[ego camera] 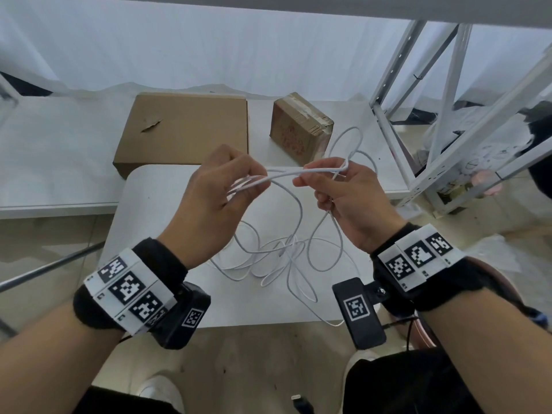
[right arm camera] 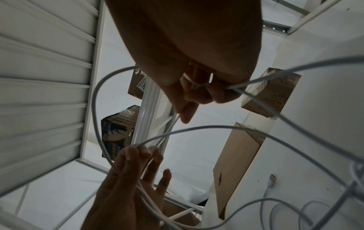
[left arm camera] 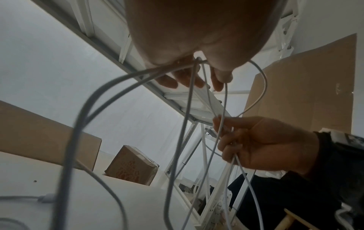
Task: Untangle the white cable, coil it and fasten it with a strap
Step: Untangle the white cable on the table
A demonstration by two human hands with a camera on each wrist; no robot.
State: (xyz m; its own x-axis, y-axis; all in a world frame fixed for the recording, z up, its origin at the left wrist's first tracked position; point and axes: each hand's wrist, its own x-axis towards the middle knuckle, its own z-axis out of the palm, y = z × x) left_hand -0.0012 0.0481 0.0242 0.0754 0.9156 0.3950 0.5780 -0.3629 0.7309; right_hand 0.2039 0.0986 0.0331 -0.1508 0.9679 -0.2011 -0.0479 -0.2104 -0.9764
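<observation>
A long white cable (ego camera: 286, 252) lies in tangled loops on the small white table (ego camera: 155, 204) and rises to both hands. My left hand (ego camera: 236, 180) is raised above the table and grips several strands of the cable (left arm camera: 185, 109) in its curled fingers. My right hand (ego camera: 328, 180) pinches a doubled stretch of the cable (right arm camera: 197, 129) close beside the left hand, and one loop (ego camera: 349, 144) stands up beyond its fingers. A USB plug (right arm camera: 272, 179) at one end of the cable rests on the table. I see no strap.
A flat cardboard box (ego camera: 185, 130) and a small taped box (ego camera: 301, 124) sit on the far table behind the hands. A white metal rack (ego camera: 448, 109) stands to the right. Tiled floor (ego camera: 254, 363) lies below the near table edge.
</observation>
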